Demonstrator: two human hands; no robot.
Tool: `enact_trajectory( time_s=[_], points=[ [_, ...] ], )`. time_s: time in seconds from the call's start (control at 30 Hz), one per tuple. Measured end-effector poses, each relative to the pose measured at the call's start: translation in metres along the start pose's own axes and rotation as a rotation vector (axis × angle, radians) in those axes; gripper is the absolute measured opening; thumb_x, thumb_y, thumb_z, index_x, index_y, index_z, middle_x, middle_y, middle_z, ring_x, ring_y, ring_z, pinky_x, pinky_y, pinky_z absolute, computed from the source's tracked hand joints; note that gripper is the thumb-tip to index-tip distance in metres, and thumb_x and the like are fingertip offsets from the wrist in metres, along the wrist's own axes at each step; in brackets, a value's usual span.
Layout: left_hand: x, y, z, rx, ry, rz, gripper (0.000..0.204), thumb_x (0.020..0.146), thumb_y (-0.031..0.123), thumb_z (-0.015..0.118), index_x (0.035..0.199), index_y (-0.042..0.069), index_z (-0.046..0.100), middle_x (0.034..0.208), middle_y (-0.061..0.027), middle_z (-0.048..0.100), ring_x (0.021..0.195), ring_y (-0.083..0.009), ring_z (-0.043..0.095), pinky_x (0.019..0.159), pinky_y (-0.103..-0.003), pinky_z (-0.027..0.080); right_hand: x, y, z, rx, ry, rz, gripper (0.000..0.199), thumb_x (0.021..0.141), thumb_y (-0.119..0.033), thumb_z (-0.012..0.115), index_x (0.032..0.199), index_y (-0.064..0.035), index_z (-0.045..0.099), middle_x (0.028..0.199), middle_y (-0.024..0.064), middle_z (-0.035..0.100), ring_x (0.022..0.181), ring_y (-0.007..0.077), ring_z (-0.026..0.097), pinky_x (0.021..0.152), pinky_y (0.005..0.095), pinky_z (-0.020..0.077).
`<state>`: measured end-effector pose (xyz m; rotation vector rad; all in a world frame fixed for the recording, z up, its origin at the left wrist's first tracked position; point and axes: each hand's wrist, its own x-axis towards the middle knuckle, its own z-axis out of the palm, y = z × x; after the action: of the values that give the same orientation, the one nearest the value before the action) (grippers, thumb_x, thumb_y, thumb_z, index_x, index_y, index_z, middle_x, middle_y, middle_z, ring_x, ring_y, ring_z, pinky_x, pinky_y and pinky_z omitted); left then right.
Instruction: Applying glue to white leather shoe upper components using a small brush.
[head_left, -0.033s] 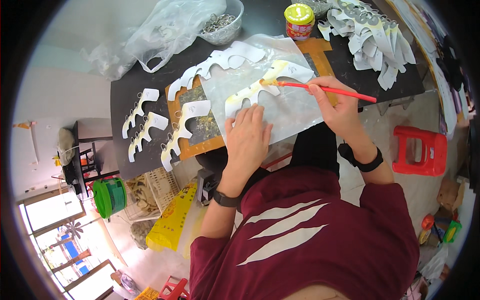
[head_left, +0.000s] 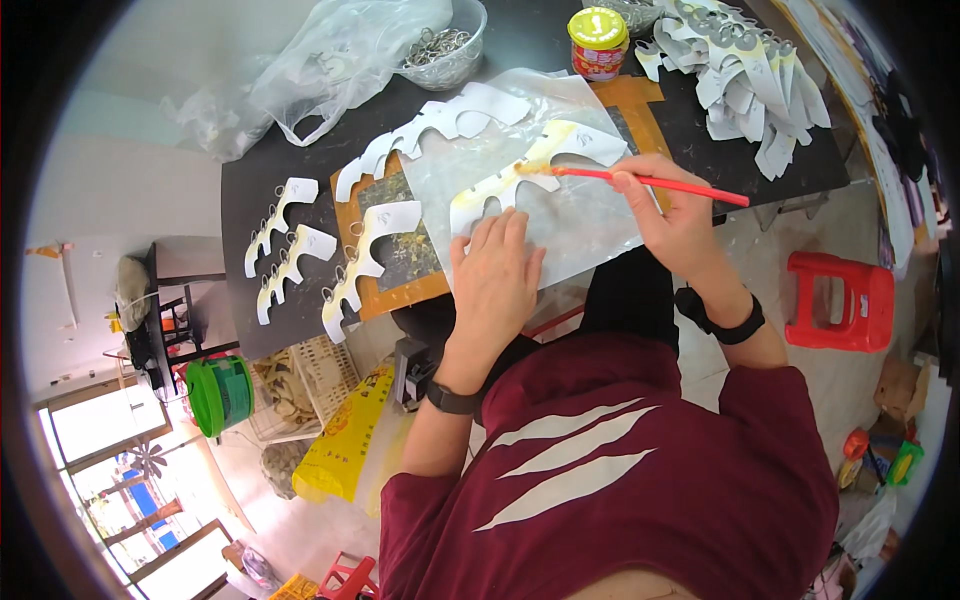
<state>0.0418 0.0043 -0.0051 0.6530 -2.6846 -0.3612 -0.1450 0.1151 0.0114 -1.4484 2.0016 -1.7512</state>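
Observation:
A white scalloped cut-out (head_left: 592, 146), smeared with yellow along its notched side, lies on a clear plastic sheet (head_left: 585, 235). My right hand (head_left: 672, 215) grips a slim red brush (head_left: 690, 186) by its shaft. Its amber-wet tip touches the cut-out near the middle notches. With fingers stretched out flat, my left hand (head_left: 497, 270) presses on the sheet, fingertips at the cut-out's lower left edge. Beyond it lies an overlapping row of plain white cut-outs (head_left: 430, 125). To the left, several cut-outs carry metal rings, among them a large ringed cut-out (head_left: 372, 240).
At the back stand a clear bowl of metal rings (head_left: 440, 60), a crumpled plastic bag (head_left: 330, 60) and a yellow-lidded tub (head_left: 599, 45). Ringed cut-outs form a pile (head_left: 750, 80) at the far right. A red stool (head_left: 840, 302) and a green bucket (head_left: 219, 395) flank me below the tabletop.
The brush tip has shifted slightly left and down along the cut-out, and my right hand with it. My left hand stays in place.

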Motion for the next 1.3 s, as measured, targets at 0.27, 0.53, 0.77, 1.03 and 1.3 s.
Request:
enact_trajectory(
  time_s=[0.27, 0.53, 0.77, 1.03, 1.3],
  points=[
    [0.000, 0.000, 0.001, -0.008, -0.002, 0.004, 0.040, 0.084, 0.018, 0.064, 0.120, 0.004, 0.052, 0.113, -0.0140, 0.061, 0.112, -0.0280, 0.054, 0.094, -0.042, 0.034, -0.001, 0.003, -0.017, -0.024, 0.080, 0.069, 0.008, 0.087, -0.006, 0.063, 0.090, 0.0012, 0.065, 0.084, 0.0115, 0.067, 0.076, 0.0209, 0.065, 0.069, 0.0289, 0.0486],
    [0.000, 0.000, -0.002, -0.012, -0.022, -0.008, 0.040, 0.085, 0.018, 0.064, 0.120, 0.003, 0.052, 0.111, -0.0148, 0.061, 0.110, -0.0280, 0.055, 0.093, -0.042, 0.034, -0.007, -0.003, -0.006, -0.023, -0.006, 0.017, 0.007, 0.088, -0.006, 0.062, 0.091, 0.0009, 0.064, 0.085, 0.0106, 0.066, 0.076, 0.0185, 0.063, 0.069, 0.0287, 0.0482],
    [0.000, 0.000, 0.000, 0.007, -0.004, 0.006, 0.041, 0.085, 0.019, 0.064, 0.121, 0.004, 0.052, 0.110, -0.0146, 0.061, 0.109, -0.0279, 0.055, 0.092, -0.042, 0.034, -0.005, 0.002, -0.016, -0.042, 0.063, 0.032, 0.008, 0.088, -0.006, 0.062, 0.090, 0.0013, 0.064, 0.082, 0.0105, 0.066, 0.075, 0.0186, 0.063, 0.068, 0.0285, 0.0480],
    [0.000, -0.001, -0.001, 0.003, -0.011, 0.000, 0.040, 0.084, 0.018, 0.064, 0.120, 0.004, 0.052, 0.110, -0.0140, 0.061, 0.109, -0.0271, 0.055, 0.092, -0.042, 0.034, -0.004, -0.001, -0.001, 0.025, 0.043, 0.046, 0.008, 0.087, -0.006, 0.063, 0.089, 0.0014, 0.065, 0.080, 0.0094, 0.065, 0.073, 0.0169, 0.063, 0.067, 0.0277, 0.0478],
    [-0.001, -0.001, 0.000, -0.005, -0.008, -0.001, 0.039, 0.084, 0.018, 0.065, 0.118, 0.004, 0.053, 0.114, -0.0129, 0.060, 0.111, -0.0268, 0.054, 0.093, -0.042, 0.034, -0.008, -0.013, 0.013, 0.070, -0.046, 0.052, 0.008, 0.087, -0.006, 0.063, 0.089, 0.0013, 0.064, 0.081, 0.0082, 0.066, 0.073, 0.0143, 0.062, 0.065, 0.0269, 0.0473]
  ],
)
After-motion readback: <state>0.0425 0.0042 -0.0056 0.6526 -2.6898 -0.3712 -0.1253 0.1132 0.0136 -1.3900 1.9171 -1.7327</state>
